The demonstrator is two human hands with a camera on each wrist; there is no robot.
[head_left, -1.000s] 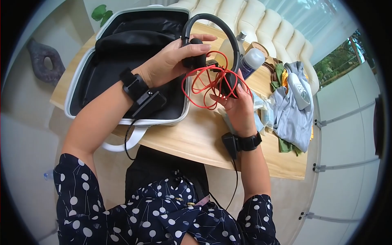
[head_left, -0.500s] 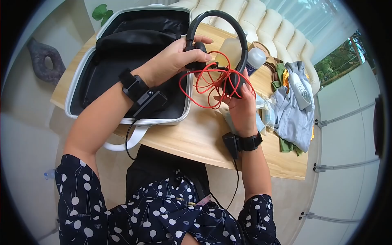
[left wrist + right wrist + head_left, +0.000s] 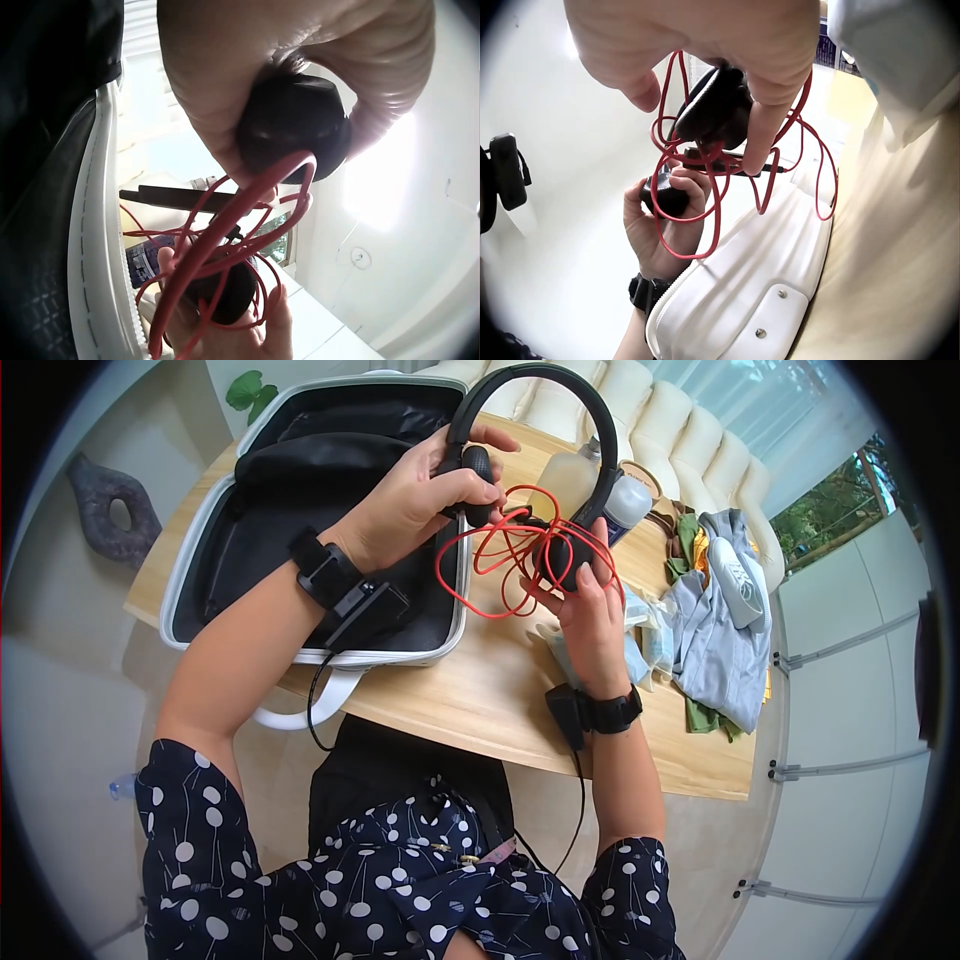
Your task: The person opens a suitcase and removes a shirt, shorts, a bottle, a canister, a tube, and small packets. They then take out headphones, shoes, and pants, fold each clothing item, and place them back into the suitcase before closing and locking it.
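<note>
So the left hand (image 3: 400, 505) has its thumb and fingers curled round 1 padded ear cup of the black over-head headphones with a curved band (image 3: 607, 435), held up over the table's near-middle. The right hand (image 3: 592, 625) grips the other cup, fingertips partly lost behind the tangled thin red cable (image 3: 462, 598). Left of that, the open white-edged suitcase with black lining (image 3: 300, 575) is partly covered by the left forearm. Bottle labels behind the band: can't read them.
</note>
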